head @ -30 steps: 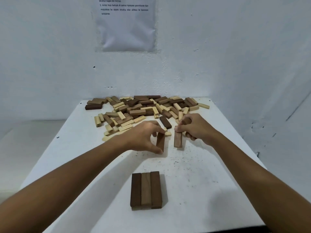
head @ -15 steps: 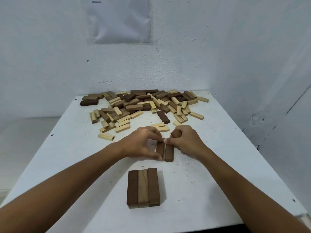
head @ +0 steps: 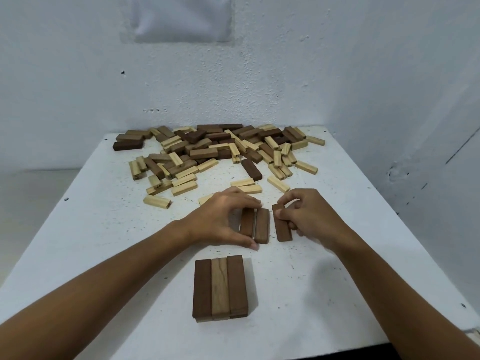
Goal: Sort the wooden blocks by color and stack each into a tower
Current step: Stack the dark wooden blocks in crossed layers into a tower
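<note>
A flat row of three brown blocks (head: 220, 288) lies near the table's front edge, two dark ones around a lighter one. Just beyond it, my left hand (head: 223, 219) pinches two dark brown blocks (head: 255, 226) lying side by side on the table. My right hand (head: 309, 216) grips a third dark brown block (head: 283, 231), which rests a small gap to the right of that pair. A heap of mixed dark and pale wooden blocks (head: 215, 152) covers the far part of the table.
The white table (head: 104, 229) stands in a corner between a back wall and a right wall (head: 415, 100). Loose pale blocks (head: 157, 201) lie scattered between the heap and my hands. A paper sheet (head: 181, 19) hangs on the back wall.
Both hands have drawn their dark blocks nearer to me. My left hand now holds two blocks together, and my right hand has a further dark block beside them.
</note>
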Tool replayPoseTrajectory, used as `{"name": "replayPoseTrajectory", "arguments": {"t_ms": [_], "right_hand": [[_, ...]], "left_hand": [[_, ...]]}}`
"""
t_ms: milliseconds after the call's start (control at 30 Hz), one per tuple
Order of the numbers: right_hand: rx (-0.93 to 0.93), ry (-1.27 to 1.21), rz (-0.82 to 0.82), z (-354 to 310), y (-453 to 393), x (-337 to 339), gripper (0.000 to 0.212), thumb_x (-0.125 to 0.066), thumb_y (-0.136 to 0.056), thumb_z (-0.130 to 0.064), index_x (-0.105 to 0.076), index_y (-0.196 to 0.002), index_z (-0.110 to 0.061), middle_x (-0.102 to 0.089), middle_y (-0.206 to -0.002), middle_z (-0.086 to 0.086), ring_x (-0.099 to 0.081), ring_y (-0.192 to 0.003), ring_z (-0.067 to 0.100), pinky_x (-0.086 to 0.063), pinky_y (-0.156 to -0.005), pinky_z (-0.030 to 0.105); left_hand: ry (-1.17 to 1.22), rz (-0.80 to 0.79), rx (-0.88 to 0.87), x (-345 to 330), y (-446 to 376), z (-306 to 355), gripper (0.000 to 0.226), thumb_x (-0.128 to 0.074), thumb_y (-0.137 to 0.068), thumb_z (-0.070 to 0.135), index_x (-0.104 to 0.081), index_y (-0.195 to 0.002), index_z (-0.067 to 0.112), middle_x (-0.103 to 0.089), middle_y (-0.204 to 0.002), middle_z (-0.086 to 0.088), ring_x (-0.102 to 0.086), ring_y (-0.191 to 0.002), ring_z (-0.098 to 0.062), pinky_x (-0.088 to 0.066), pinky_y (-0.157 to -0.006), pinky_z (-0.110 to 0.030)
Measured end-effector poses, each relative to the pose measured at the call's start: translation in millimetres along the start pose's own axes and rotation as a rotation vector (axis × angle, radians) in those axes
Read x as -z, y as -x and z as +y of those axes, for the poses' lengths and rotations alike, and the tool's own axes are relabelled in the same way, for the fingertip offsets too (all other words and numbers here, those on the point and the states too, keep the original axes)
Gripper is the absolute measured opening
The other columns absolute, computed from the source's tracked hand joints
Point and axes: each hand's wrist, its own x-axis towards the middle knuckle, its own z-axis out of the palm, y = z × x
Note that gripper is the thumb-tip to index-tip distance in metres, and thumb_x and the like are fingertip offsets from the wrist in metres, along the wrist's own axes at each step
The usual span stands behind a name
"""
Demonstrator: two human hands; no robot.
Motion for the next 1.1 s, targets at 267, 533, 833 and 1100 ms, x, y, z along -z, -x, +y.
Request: {"name": "replayPoseTrajectory", "arguments": {"t_ms": [267, 533, 833, 1100], "right_hand": [[0.006, -0.028, -0.053, 0.9, 3.0, -3.7, 0.026, -0.076, -0.080, -0.003, -0.067, -0.105, -0.005, -0.068, -0.084, 0.015, -0.068, -0.056, 0.015, -0.057, -0.052, 0.024], [0.135, 0.193, -0.092, 3.1, 2.9, 3.9, 0.048, -0.080, -0.077, -0.012, -0.066, -0.122, -0.021, -0.062, -0.116, -0.003, -0.063, -0.078, 0.009, -0.047, -0.059, 0.016], [0.197, 0.226, -0.006, 8.7, 2.2, -1.7, 0.031, -0.084, -0.074, -0.025, -0.068, -0.101, -0.025, -0.064, -0.092, -0.007, -0.057, -0.075, 0.006, -0.041, -0.063, 0.018], [0.203, 0.301, 0.150, 10.2, 7.6, -15.7, 0.031, -0.082, -0.073, -0.043, -0.063, -0.077, -0.019, -0.062, -0.070, -0.005, -0.059, -0.066, 0.012, -0.049, -0.063, 0.033]], "left_hand": [[0.049, 0.030, -0.004, -5.1, -3.2, -0.9, 0.075, -0.075, -0.064, 0.063, -0.062, -0.125, 0.023, -0.061, -0.118, 0.006, -0.053, -0.110, -0.009, -0.049, -0.091, -0.037], [0.039, 0.064, -0.006, 2.0, -0.3, 2.7, 0.085, -0.073, -0.056, 0.072, -0.062, -0.125, 0.024, -0.054, -0.124, 0.011, -0.051, -0.111, -0.003, -0.049, -0.090, -0.030], [-0.007, 0.024, 0.036, 2.7, -11.6, 11.2, 0.098, -0.082, -0.055, 0.065, -0.047, -0.139, 0.029, -0.046, -0.128, 0.013, -0.051, -0.103, -0.002, -0.043, -0.077, -0.019], [-0.021, -0.126, 0.024, 9.8, -23.6, 15.4, 0.106, -0.088, -0.064, 0.039, -0.027, -0.150, 0.031, -0.042, -0.141, 0.006, -0.045, -0.118, -0.004, -0.046, -0.096, -0.026]]}}
